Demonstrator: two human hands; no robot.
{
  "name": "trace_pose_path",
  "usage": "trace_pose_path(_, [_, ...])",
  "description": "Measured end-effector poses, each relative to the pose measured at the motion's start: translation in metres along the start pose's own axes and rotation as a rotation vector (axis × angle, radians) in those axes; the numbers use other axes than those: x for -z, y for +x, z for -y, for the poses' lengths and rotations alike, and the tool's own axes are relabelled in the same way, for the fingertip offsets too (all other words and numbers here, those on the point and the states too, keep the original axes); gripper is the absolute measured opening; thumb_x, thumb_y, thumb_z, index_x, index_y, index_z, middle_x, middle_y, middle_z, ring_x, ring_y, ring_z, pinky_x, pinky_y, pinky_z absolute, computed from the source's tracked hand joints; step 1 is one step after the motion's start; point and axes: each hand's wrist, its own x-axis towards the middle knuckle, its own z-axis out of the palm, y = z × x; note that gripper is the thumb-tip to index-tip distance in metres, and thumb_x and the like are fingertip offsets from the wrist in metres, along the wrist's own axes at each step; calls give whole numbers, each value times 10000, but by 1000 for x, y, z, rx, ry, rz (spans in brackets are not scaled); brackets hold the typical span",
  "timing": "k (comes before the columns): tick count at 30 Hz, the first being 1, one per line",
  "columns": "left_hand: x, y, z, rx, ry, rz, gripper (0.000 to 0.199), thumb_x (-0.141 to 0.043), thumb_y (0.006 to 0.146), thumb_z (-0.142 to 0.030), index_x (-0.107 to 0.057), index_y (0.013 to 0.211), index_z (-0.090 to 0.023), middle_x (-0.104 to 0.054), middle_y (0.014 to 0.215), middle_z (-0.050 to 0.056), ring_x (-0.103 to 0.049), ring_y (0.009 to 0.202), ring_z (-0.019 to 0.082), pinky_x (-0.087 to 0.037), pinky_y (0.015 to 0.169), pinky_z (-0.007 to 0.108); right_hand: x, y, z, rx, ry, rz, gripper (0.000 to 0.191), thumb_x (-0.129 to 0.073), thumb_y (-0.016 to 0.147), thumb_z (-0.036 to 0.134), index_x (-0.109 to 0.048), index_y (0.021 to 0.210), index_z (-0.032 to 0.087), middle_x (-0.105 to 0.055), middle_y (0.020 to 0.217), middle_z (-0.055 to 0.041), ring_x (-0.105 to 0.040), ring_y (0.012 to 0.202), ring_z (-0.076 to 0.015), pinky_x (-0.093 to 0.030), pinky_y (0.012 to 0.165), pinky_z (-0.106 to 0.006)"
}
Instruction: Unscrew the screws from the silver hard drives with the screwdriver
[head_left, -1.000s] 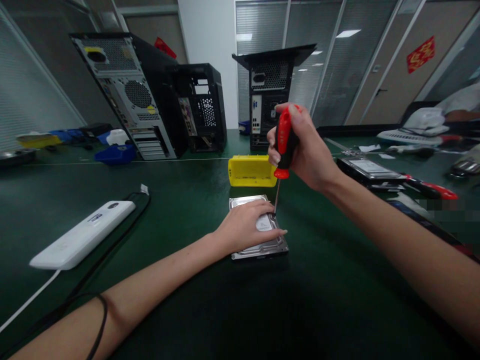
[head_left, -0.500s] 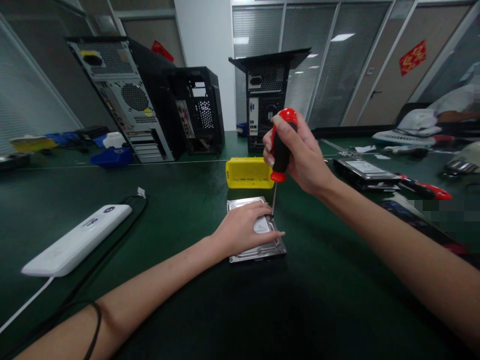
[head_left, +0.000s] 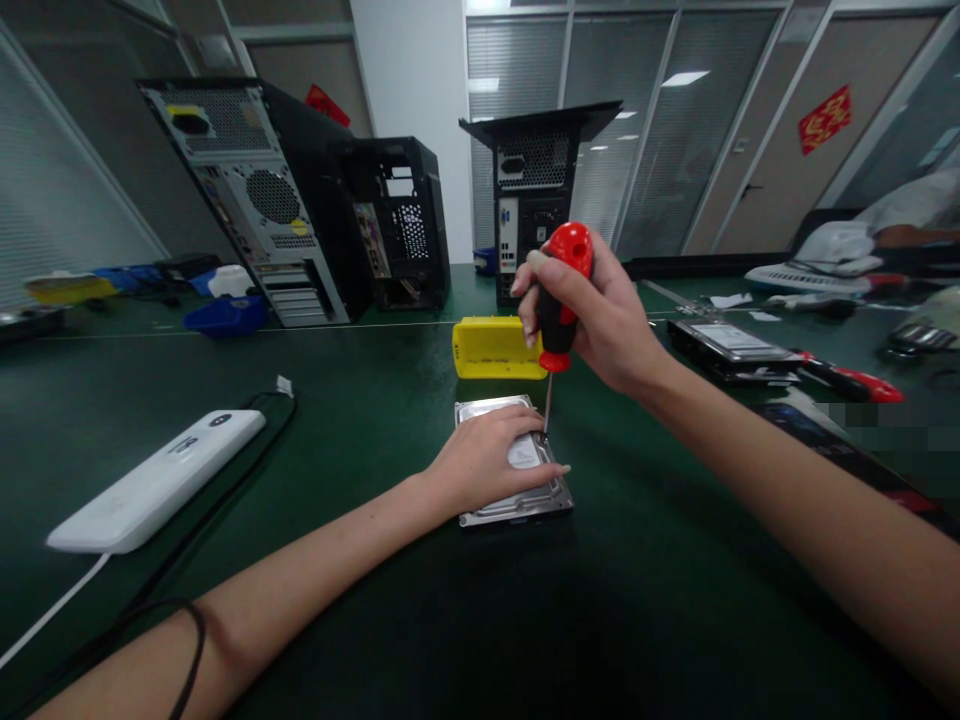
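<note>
A silver hard drive [head_left: 491, 508] lies flat on the green table. My left hand [head_left: 491, 450] rests across its top and holds it down, with the thumb over the near side and the fingers reaching to its right edge. My right hand [head_left: 600, 305] is wrapped round the red and black handle of a screwdriver [head_left: 556, 325]. The screwdriver stands nearly upright, and its tip meets the drive's right edge beside my left fingertips. What the tip sits in is too small to make out. Just behind the drive is a yellow bin [head_left: 496, 350].
Computer cases [head_left: 315, 220] stand at the back. At left lie a white power strip [head_left: 161, 480], its cord and a blue bin [head_left: 225, 315]. Another hard drive [head_left: 731, 340] and a second red-black tool [head_left: 862, 383] lie at right. A person's arm shows far right.
My right hand has turned slightly on the screwdriver, and the handle top has tilted a little left and down. My left hand and the drive keep their place.
</note>
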Motion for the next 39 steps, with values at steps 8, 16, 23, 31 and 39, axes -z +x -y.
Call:
trace_pose_path(8, [1,0,0,7,1,4,514,-539,810,-565,-601,1125,-164,-606,1174,70,-567,1064,232,-452,930,374,-2,-2,5,-97,73,29,377,-408,850,596,-457,1024,265,-513,717,37,-525,547,-96,-488,535,-262])
trace_pose_path(16, [1,1,-1,-2,-4,4,504,-547,813,-550,-600,1125,-158,-610,1171,71,-565,1062,228,-448,934,371,2,2,-4,-39,70,-24,341,-642,761,450,-432,963,272,-548,818,45,-557,608,-86,-513,564,-239])
trace_pose_path(23, [1,0,-1,6,-8,3,509,-540,813,-560,-603,1123,-162,-611,1179,68,-563,1075,230,-443,946,370,1,0,0,-79,154,23,374,-417,849,584,-453,1052,273,-482,704,41,-474,513,-89,-452,509,-253])
trace_pose_path(31, [1,0,-1,2,-13,1,487,-546,813,-547,-607,1115,-169,-610,1171,70,-565,1066,234,-451,932,380,5,2,-5,-33,82,-22,307,-626,773,433,-449,962,268,-525,820,29,-553,630,-100,-511,573,-252])
trace_pose_path(39, [0,0,0,0,-11,-6,496,-546,812,-553,-603,1118,-167,-613,1170,70,-566,1070,231,-447,941,375,2,1,-1,-62,20,-15,421,-407,831,623,-457,1087,293,-516,743,26,-547,587,-108,-495,556,-268])
